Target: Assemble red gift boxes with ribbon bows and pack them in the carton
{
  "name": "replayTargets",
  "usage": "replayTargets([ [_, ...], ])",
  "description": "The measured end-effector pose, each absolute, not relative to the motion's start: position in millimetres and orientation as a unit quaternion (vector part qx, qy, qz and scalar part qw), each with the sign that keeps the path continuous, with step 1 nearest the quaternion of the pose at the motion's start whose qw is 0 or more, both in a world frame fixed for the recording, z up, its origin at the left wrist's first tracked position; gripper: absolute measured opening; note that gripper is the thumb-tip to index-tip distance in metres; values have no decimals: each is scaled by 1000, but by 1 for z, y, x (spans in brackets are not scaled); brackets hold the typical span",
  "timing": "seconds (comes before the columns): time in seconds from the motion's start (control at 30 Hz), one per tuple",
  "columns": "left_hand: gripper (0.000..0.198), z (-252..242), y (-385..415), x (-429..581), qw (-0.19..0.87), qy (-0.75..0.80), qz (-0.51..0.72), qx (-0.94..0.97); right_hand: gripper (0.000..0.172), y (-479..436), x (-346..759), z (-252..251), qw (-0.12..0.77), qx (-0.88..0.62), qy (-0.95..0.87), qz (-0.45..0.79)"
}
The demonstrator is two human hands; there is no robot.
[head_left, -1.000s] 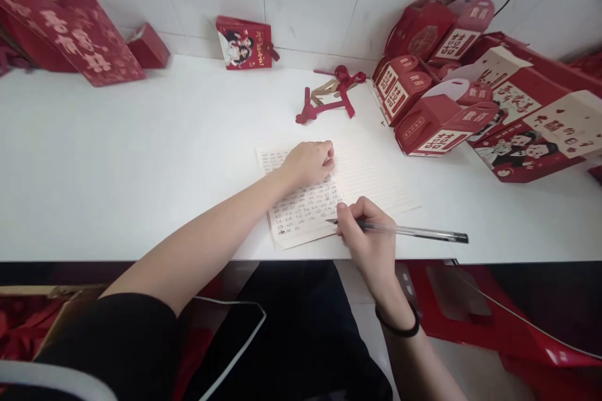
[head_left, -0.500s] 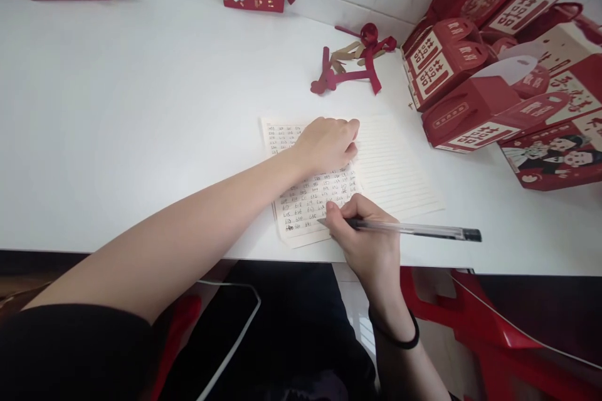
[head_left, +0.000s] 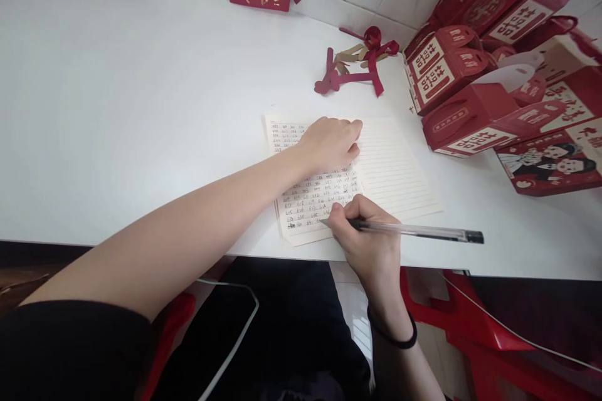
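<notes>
Clearly pinching the pen (head_left: 423,232) near its tip with the right hand (head_left: 369,247); cannot tell the left hand (head_left: 327,147)'s grip over the paper (head_left: 395,169). Likely light, stiff, slick-barrelled; best held low.

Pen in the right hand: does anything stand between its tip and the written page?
Nothing visible does. The pen, gripped by the right hand, has its tip at the page's lower part; the left hand lies farther up, clear of it.
</notes>
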State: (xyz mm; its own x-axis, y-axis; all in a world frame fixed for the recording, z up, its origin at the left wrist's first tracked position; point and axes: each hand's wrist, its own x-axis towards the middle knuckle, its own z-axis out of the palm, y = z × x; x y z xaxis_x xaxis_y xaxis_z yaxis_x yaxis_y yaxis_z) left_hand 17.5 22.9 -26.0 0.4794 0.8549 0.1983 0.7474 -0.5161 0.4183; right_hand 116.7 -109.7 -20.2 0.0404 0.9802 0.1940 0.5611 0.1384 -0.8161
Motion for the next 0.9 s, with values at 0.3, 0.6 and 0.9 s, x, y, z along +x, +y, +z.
replayTargets([
  [0.3,23,-25,21,18,125,475,184,851,35,-110,117,-22,414,-598,-633,264],
  [0.6,23,-25,21,16,128,471,191,852,35,-113,120,-21,451,-595,-603,281],
  [0.9,21,-25,14,12,146,492,209,833,51,-113,132,-41,598,-456,-408,518],
])
